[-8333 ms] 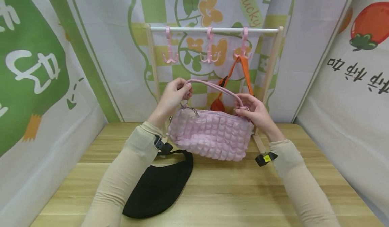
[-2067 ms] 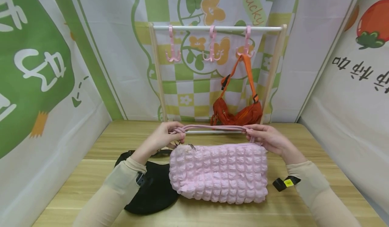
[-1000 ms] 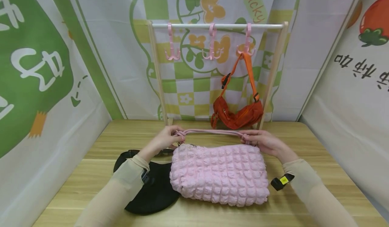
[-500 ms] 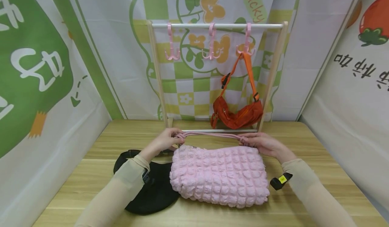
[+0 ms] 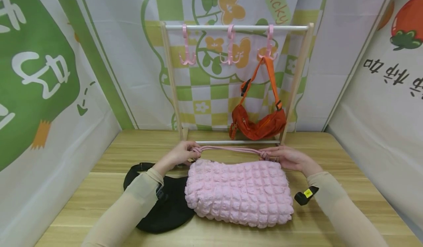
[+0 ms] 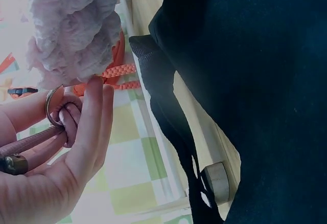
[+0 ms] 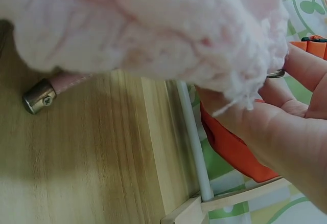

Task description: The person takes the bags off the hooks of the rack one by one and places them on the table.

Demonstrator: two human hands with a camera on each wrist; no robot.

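A pink puffy handbag [image 5: 238,192] with a quilted, bubbled surface is stretched between my two hands, its thin double strap [image 5: 231,149] at the top. My left hand [image 5: 178,155] grips the strap's knotted left end; in the left wrist view the knot [image 6: 70,121] and a metal ring [image 6: 50,109] lie among its fingers. At the strap's right end, my right hand [image 5: 290,158] pinches the knot by the bag's top corner. Part of the right fingers is hidden behind pink fabric in the right wrist view. Whether the bag's underside touches the table cannot be told.
A black bag [image 5: 168,206] lies on the wooden table [image 5: 99,203], partly behind the pink one. Behind stands a rack with a metal rail [image 5: 208,28] and three pink hooks [image 5: 230,48]. From the right hook hangs an orange waist bag [image 5: 259,124].
Since the oldest frame, both hands have brought the pink handbag down and toward me, away from the rack. Over the last second they sink slightly, and the strap dips a little.
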